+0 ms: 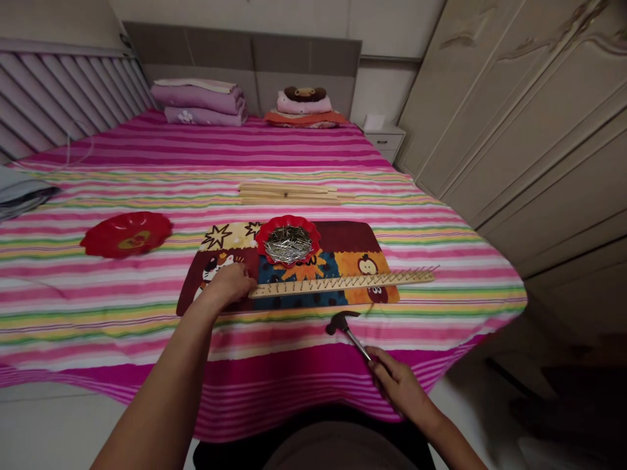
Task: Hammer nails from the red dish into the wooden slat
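My left hand (234,285) is closed round the left end of a pale wooden strip (337,284). Many nails stand up along the strip in a row, leaning more toward its right end. In my right hand (394,377) is a claw hammer (350,328), gripped by the handle, its dark head in front of the strip and apart from it. Beneath the strip lies a patterned mat (323,236) with cartoon figures. A red scalloped dish (316,243) full of loose nails (289,245) sits on the mat, behind the strip.
More wooden strips (289,194) lie behind the mat on the striped bedspread (206,179). To the left is a red plate (110,236). Folded bedding (203,101) and a small pillow stack (304,108) stand by the headboard. Wardrobes (529,111) line the right side.
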`<state>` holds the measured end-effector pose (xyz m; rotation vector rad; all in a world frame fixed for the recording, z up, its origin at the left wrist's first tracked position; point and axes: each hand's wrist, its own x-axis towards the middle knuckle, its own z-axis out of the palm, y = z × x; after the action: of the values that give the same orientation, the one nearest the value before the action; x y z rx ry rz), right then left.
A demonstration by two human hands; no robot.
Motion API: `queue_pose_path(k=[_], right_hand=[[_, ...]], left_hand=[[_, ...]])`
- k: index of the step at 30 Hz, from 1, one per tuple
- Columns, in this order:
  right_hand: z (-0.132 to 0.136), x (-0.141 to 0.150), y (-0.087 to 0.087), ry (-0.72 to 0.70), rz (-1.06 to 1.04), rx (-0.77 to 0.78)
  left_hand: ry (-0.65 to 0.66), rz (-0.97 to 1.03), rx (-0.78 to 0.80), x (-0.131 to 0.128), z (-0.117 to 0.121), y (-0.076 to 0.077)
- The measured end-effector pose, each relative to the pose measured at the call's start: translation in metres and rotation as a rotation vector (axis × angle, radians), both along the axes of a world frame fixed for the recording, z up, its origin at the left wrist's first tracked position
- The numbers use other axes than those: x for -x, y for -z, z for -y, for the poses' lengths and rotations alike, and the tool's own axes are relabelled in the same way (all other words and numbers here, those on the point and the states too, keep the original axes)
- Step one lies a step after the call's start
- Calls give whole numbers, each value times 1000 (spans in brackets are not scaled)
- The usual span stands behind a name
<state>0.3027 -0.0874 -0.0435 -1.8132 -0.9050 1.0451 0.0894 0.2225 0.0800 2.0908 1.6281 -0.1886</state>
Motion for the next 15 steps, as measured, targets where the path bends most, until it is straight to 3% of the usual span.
queue_pose_path(k=[8,15], right_hand=[[0,0,3,-1,5,-12],[0,0,5,4,2,-35]], left_hand=[[-9,6,50,-4,-4,-2],[33,68,-213,-8,-2,3]])
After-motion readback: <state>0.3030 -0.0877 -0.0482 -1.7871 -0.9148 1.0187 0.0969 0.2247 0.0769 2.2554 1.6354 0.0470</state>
